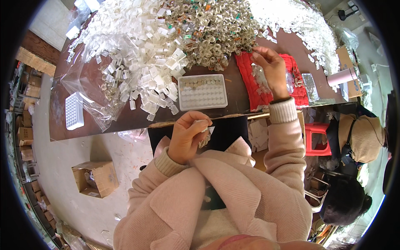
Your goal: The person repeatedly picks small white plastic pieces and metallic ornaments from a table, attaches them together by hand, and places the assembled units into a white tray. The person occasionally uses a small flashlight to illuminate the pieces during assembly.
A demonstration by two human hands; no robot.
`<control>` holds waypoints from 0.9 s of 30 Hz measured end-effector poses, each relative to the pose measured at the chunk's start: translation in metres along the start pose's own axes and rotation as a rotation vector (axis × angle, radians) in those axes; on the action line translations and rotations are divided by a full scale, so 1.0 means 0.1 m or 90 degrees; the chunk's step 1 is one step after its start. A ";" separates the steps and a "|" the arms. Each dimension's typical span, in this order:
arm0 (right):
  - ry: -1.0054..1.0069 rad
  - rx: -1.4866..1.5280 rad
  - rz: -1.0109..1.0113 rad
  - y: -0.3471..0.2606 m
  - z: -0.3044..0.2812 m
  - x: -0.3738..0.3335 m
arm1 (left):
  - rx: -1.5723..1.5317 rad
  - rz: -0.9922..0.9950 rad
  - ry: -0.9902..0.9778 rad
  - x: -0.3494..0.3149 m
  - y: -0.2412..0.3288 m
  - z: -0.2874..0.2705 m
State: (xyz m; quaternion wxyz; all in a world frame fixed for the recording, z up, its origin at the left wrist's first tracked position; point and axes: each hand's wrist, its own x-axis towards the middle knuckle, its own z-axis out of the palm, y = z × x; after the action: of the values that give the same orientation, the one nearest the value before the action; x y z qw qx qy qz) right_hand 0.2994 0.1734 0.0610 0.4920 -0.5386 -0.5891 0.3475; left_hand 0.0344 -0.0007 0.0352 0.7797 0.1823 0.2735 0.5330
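My left hand (187,135) is closed in front of the table edge, around a small white piece and some shiny clear bits that show past the fingertips. My right hand (271,68) is over a red quilted cloth (256,93), thumb and forefinger pinched together by the edge of a heap of shiny ring-like pieces (212,35). What it pinches is too small to make out. Between the hands lies a white tray (204,104) with rows of small cups; its far rows hold small round pieces. Several shiny bits rest on the cloth.
A large heap of small white plastic pieces (146,54) spreads over the brown table (62,121), partly under clear film. Another white tray (74,110) lies left. A pink cup (341,77) stands right, a red stool (316,139) below. Another person (343,200) is at lower right.
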 end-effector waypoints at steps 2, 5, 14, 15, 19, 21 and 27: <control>-0.064 0.115 0.045 -0.28 -0.06 -0.28 | 0.055 0.049 -0.020 0.01 0.00 0.04; -0.296 0.166 0.048 -0.62 0.03 -0.77 | 0.230 0.132 0.047 0.01 0.01 0.10; -0.375 0.149 0.045 -0.74 0.43 -1.26 | 0.545 0.369 0.008 -0.12 0.07 0.09; -0.376 0.120 0.012 -0.74 0.44 -1.29 | 0.517 0.347 0.034 -0.15 0.06 0.09; -0.343 0.085 -0.036 -0.69 0.48 -1.41 | 0.472 0.337 0.094 -0.19 -0.01 0.08; -0.323 0.149 -0.003 -0.65 0.52 -1.46 | 0.447 0.328 0.113 -0.19 -0.06 0.05; -0.215 0.173 0.000 -0.60 0.69 -1.62 | 0.263 0.266 0.152 -0.18 -0.15 0.00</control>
State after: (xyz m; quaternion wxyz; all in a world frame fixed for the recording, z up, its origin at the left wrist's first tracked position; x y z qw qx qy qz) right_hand 0.2060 0.0128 0.0650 0.4546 -0.4012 -0.6108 0.5092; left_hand 0.0400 -0.0230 0.0305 0.5620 0.3256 0.4220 0.6325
